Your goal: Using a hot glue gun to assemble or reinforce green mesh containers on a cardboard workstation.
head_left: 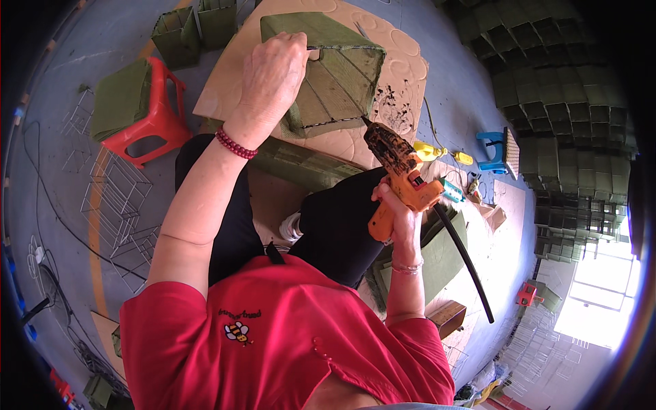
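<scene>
A box of green fabric over a wire frame (pixel 335 85) lies tilted on the cardboard-topped surface, its open side showing a brown inner face and ribs. My left hand (pixel 277 74) is closed on its upper left rim, and the fingertips are partly hidden. In my right hand (pixel 400 215) is an orange glue gun (pixel 417 195), its front smeared with dark residue. The gun's tip is close to the lower right corner of the box; I cannot tell if they touch. A long black glue stick (pixel 465 260) sticks out of its back.
Dark crumbs lie on the cardboard (pixel 410 72) beside the box. At left, a red stool (pixel 160 116) bears green fabric pieces, with bare wire frames (pixel 119 198) on the floor. Yellow bottles (pixel 429 151) and a blue stool (pixel 490 152) are at right. Stacked green boxes (pixel 560 89) line the wall.
</scene>
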Demonstrator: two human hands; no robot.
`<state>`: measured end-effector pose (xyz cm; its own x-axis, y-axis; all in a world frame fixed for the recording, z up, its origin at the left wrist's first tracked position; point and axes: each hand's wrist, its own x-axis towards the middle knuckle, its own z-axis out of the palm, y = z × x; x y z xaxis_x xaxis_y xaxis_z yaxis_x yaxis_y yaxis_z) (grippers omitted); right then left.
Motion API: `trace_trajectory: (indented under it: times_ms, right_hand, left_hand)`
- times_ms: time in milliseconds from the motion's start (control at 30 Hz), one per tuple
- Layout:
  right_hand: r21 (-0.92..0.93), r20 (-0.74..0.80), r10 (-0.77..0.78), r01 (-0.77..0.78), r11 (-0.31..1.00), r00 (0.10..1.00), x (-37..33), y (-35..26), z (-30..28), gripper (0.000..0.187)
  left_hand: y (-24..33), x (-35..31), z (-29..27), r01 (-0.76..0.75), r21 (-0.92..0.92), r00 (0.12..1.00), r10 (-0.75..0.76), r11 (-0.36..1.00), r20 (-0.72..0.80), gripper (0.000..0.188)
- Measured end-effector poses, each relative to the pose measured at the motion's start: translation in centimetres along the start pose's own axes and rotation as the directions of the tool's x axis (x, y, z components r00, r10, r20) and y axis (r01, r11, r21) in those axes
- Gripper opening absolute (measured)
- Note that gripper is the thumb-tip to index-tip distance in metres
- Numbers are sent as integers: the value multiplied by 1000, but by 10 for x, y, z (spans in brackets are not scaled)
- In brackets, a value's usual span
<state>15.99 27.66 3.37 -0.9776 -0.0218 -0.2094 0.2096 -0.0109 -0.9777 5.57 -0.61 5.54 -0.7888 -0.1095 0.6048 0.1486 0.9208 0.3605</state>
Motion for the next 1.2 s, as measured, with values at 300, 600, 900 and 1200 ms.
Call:
trace_trajectory:
  times_ms: [300,600,900,1200]
  right_hand:
    - [-18,-12,-17,17,1000,1000,1,0,1,22]
    - [-14,-37,-52,51,999,998,3,1,3,20]
    - [-119,-23,-79,75,990,997,6,1,0,17]
    - [-163,-13,-120,117,980,993,9,-1,1,15]
  left_hand:
    - [-2,0,5,-6,56,999,8,998,-36,23]
    - [1,0,2,-12,14,1000,12,1000,12,23]
    - [8,2,2,-28,23,999,28,999,-27,14]
    - [9,-1,1,-69,11,982,70,998,-174,14]
